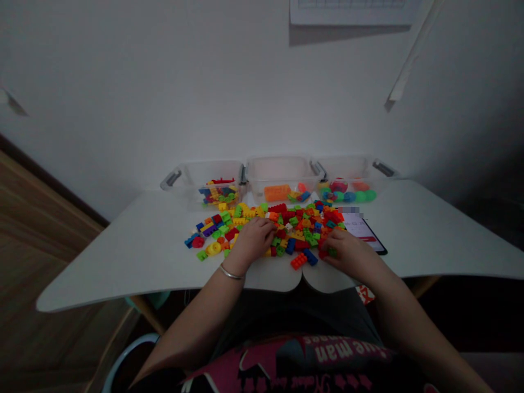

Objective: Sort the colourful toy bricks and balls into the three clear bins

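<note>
A heap of colourful plastic toy bricks spreads across the middle of the white table. My left hand, with a silver bangle at its wrist, reaches into the heap. Its fingers curl down among yellow and red bricks, and whatever they hold is hidden. At the heap's right side my right hand has its fingers bent around a red toy brick, with a bit of green showing beneath them. Between the hands, at the near edge of the heap, lie an orange brick and a blue brick.
Along the wall stand three clear bins: the left bin holds mixed pieces, the middle bin an orange block and small pieces, the right bin round coloured pieces. A phone lies right of the heap. The table's front edge has a central notch.
</note>
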### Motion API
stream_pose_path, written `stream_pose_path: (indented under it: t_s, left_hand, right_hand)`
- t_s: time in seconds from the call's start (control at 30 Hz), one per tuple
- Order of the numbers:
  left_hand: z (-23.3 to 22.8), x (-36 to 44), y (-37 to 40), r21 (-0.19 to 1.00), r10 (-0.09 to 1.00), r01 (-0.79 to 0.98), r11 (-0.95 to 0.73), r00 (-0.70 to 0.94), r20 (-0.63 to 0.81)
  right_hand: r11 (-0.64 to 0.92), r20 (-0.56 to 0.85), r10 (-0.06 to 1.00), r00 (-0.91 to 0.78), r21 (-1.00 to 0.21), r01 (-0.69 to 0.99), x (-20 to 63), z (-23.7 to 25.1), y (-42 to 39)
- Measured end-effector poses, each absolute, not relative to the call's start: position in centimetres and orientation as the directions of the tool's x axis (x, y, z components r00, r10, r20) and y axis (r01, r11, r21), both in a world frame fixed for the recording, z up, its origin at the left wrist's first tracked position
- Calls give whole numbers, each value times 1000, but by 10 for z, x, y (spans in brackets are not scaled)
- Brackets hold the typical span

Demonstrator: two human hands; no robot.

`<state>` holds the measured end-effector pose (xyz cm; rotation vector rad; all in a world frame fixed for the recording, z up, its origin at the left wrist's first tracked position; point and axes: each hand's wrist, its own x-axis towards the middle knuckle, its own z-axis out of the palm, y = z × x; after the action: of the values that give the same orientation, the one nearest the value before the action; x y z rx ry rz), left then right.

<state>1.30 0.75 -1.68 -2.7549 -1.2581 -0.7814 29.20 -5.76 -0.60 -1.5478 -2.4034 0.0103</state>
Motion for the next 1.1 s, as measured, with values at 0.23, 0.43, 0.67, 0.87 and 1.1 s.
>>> stream_pose_path:
  t_s: [0.23,0.43,0.67,0.87,1.1]
  left_hand:
    - [-17,12,7,171,707,721,-672,556,436]
    - [-17,12,7,170,710,724,-669,553,436]
    - [-18,11,8,169,709,723,-670,555,435]
    - [-17,11,7,169,711,724,-668,555,433]
    - [-15,11,5,187,718,723,-665,549,428]
  right_hand:
    - [427,203,894,-399,-119,896,282,-8,-57]
    - [470,232,865,-445,-64,881,275,-11,-58]
    - [448,233,872,-431,-23,894,266,-13,-56]
    - [450,212,871,-444,18,893,263,-8,-57]
    - [424,200,887,-416,1,906,262,-6,-57]
